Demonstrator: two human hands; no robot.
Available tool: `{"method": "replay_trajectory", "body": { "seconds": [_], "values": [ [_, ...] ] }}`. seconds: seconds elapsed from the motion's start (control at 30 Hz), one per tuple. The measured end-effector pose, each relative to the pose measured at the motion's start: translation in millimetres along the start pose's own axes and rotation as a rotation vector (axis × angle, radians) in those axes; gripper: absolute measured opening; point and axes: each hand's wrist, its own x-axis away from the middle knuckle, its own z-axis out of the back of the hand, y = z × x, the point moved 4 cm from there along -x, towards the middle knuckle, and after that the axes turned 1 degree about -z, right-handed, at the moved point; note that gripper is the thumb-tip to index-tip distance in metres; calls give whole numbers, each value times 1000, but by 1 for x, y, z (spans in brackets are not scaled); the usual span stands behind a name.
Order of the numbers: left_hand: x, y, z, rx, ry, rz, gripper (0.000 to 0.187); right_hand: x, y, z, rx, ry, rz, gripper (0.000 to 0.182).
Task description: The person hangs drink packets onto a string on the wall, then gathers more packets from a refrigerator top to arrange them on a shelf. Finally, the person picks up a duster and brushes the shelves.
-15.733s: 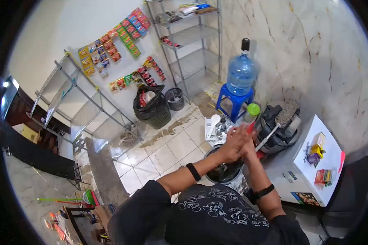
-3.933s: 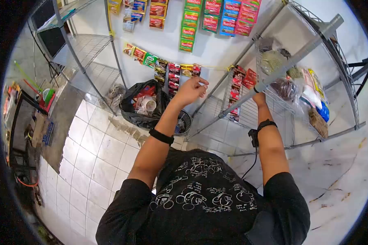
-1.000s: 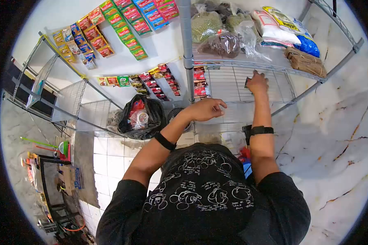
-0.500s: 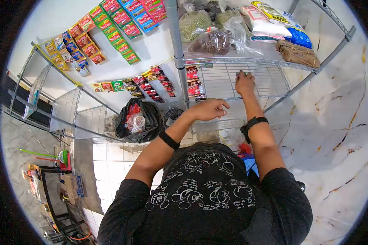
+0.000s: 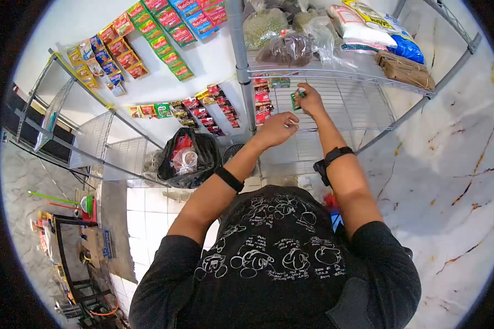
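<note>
My right hand (image 5: 311,102) is closed on a small green packet (image 5: 297,100), pinched between thumb and fingers above the wire shelf (image 5: 346,104). Lower and to the left, my left hand (image 5: 278,130) is loosely curled, its thumb and index fingertip a little apart, and no object shows in it. Strips of red sachets (image 5: 262,98) hang just beyond the left hand, behind the shelf post. Some greenish packets (image 5: 280,82) lie at the back of that shelf, under the upper one.
Bags of green beans (image 5: 264,28), a bag of dark brown goods (image 5: 286,49), white flour-like bags (image 5: 362,30) and a tied brown bundle (image 5: 405,71) fill the upper shelf. A grey post (image 5: 239,55) stands left of my hands. A black-lined bin (image 5: 195,159) sits lower left.
My right hand has moved left and slightly up, bringing the green packet into clearer view. My left hand has risen a little, towards the right hand. The view has shifted slightly.
</note>
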Motion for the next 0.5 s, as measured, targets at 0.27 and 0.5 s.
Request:
{"method": "replay_trajectory", "body": {
  "seconds": [0.27, 0.5],
  "values": [
    [1, 13, 1, -339, 166, -148, 29, 3, -13, -13, -186, -59, -140, 46],
    [-7, 2, -7, -601, 59, 125, 43, -1, -9, -18, -100, 46, 3, 38]
  ]
}}
